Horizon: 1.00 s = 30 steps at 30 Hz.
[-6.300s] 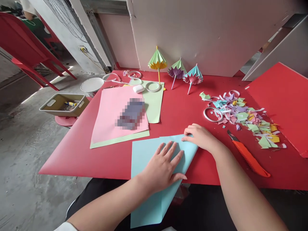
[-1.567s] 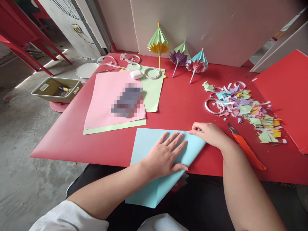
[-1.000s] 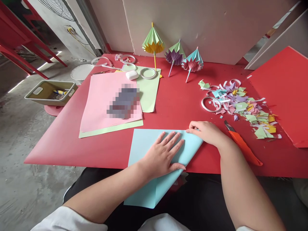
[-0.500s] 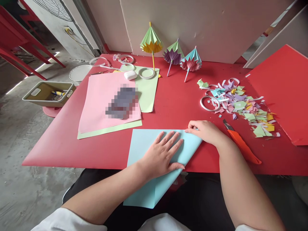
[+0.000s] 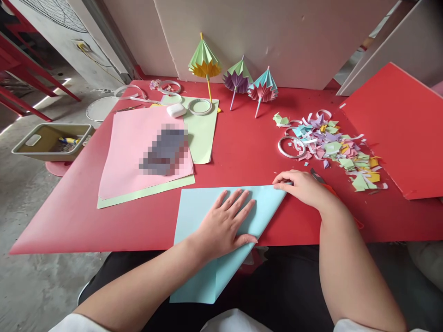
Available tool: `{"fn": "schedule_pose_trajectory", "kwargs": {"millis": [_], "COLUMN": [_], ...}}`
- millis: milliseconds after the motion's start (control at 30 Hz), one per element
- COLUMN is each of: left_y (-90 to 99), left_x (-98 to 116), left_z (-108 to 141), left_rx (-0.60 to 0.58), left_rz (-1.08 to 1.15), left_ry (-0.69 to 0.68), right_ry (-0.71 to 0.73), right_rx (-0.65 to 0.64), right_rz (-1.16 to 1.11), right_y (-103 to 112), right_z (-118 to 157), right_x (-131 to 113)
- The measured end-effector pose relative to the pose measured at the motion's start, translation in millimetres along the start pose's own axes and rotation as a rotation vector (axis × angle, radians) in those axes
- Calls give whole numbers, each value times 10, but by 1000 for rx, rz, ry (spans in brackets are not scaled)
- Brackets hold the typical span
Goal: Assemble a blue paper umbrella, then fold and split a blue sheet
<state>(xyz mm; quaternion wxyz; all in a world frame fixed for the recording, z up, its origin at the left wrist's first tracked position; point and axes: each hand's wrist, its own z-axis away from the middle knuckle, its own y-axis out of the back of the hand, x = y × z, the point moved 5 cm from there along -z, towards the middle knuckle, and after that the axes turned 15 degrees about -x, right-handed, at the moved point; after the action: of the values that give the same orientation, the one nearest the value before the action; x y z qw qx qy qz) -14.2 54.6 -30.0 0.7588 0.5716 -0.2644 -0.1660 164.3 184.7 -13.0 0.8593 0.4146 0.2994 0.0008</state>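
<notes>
A light blue sheet of paper (image 5: 197, 207) lies at the table's front edge, folded over diagonally along its right side, its lower part hanging past the edge. My left hand (image 5: 228, 223) rests flat on it with the fingers spread. At the fold's upper right corner, my right hand (image 5: 299, 186) pinches the paper between thumb and fingers. Partly hidden behind my right forearm is an orange cutter knife (image 5: 356, 221). Pink sheets (image 5: 121, 152) with a blurred dark object (image 5: 164, 150) on them lie to the left.
Three paper umbrellas (image 5: 205, 60) stand at the back of the red table (image 5: 69, 203). Paper scraps (image 5: 332, 147) and a tape roll (image 5: 291, 146) lie at the right, near a red board (image 5: 398, 129). Green sheets (image 5: 202, 138) hold another tape roll (image 5: 200, 107). A bin (image 5: 51, 143) is at the left.
The view has shifted, so most things on the table appear farther left. My right hand sits slightly farther right relative to the paper, and my right forearm now covers more of the orange knife.
</notes>
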Motion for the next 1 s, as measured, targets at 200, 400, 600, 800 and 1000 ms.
{"fn": "schedule_pose_trajectory", "kwargs": {"millis": [200,400,600,800,1000], "left_y": [-18,-20,-16,48,112], "left_x": [-5,-4,2,6,16], "left_z": [-6,-6,-1,-31,-110], "left_rx": [3,1,0,-67,-79], "left_rz": [-14,-35,-63,-37,15], "left_ry": [0,-2,7,21,52], "right_ry": [19,31,89,112,145], "right_rx": [-9,21,37,54,89], "right_rz": [-14,60,108,138,194], "right_y": [-18,-39,-48,-61,-77], "right_z": [-22,-42,-43,-32,-43], "right_x": [1,-5,-48,-55,-38]}}
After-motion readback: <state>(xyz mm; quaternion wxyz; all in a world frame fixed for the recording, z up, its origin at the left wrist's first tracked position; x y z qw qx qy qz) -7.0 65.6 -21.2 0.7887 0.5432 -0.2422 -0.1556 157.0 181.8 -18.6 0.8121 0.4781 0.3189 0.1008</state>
